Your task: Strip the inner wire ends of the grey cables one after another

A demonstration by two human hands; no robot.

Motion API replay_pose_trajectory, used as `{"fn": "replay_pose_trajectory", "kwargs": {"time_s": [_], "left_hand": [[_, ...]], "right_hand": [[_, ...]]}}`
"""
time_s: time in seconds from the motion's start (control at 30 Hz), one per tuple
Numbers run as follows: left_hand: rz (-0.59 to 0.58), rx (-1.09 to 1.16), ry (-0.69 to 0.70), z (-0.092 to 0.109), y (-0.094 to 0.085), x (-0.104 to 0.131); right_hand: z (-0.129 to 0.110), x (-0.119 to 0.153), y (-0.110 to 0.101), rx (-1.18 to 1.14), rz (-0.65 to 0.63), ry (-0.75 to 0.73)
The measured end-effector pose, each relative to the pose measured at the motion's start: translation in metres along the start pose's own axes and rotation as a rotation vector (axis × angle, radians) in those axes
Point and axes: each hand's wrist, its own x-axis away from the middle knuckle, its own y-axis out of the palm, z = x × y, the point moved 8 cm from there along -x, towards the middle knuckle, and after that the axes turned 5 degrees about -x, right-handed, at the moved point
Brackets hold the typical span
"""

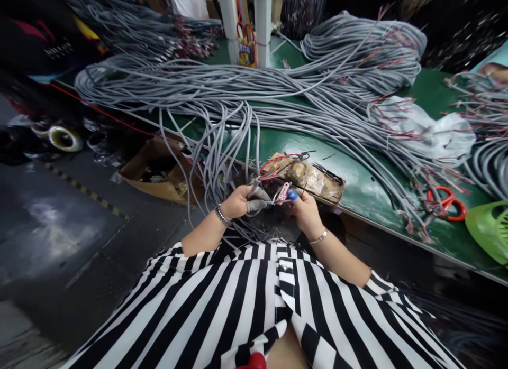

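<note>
Grey tape or finger covers wrap the fingertips of my left hand (241,201), which is closed on the end of a grey cable (254,188). Thin coloured wires (282,193) fan out from the cable end between my hands. My right hand (305,210), with a blue cover on one fingertip, pinches the tips of these wires. Just beyond my hands, a taped brown block (309,177) sits at the table's front edge, with red and green wires (270,171) at its left end.
Long grey cable bundles (198,83) lie across the green table (357,185), some hanging over its front edge. Red scissors (446,202), a green basket (490,229) and a plastic bag (432,130) are at right. A cardboard box (159,171) stands below, left.
</note>
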Motion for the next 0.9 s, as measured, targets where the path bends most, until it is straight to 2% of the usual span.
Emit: {"fn": "replay_pose_trajectory", "kwargs": {"time_s": [0.1,0.17,0.27,0.33,0.53,0.63,0.9], "left_hand": [[-0.011,0.011,-0.011,-0.003,0.004,-0.004],[-0.028,0.007,-0.003,-0.003,0.006,-0.006],[-0.043,0.001,0.01,-0.002,0.005,-0.007],[-0.053,0.003,0.019,-0.002,0.004,-0.007],[-0.107,0.045,0.04,-0.005,0.009,-0.009],[-0.131,0.047,0.043,-0.007,0.01,-0.012],[-0.189,0.077,0.057,-0.002,0.018,-0.017]], "right_hand": [[0.009,0.0,0.008,0.007,-0.093,0.062],[0.007,-0.001,0.008,0.032,-0.11,0.043],[-0.005,-0.001,-0.004,0.081,0.03,-0.105],[-0.007,0.0,-0.008,0.101,0.087,-0.142],[0.012,-0.002,0.018,-0.096,-0.114,0.128],[0.01,-0.003,0.022,-0.177,-0.097,0.126],[0.002,-0.003,0.023,-0.204,-0.029,0.074]]}}
